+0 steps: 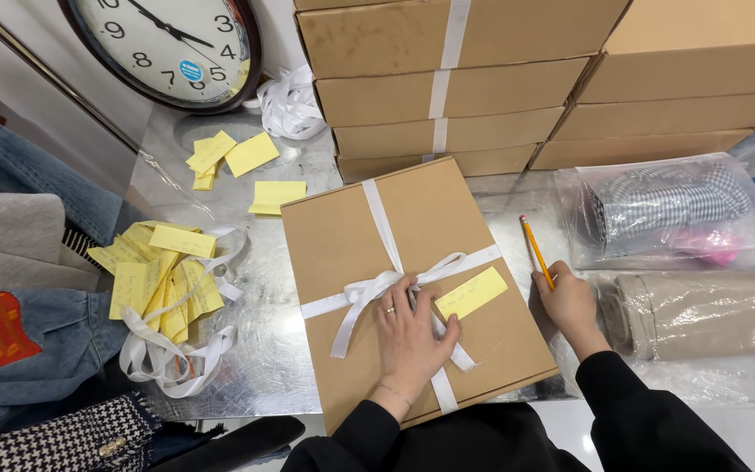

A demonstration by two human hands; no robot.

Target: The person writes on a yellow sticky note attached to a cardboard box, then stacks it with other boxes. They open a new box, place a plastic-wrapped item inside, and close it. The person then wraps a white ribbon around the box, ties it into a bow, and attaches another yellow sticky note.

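While it lies flat on the table (264,350): box (351,236), tied with ribbon (377,218), yellow note (471,293) stuck beside the bow.
Left hand (411,336): fingers spread flat, pressing the ribbon crossing.
Right hand (568,301): fingers pinch a pencil (536,249), just off the box's right edge.
Around: stacked cartons (500,87) behind, bagged clothes (666,214) right, loose notes (159,280) left.

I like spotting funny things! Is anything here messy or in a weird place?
Yes. A big wall clock lies flat on the metal table instead of hanging. Yellow sticky notes sit in a messy pile tangled with loose white ribbon. The tied box looks neat.
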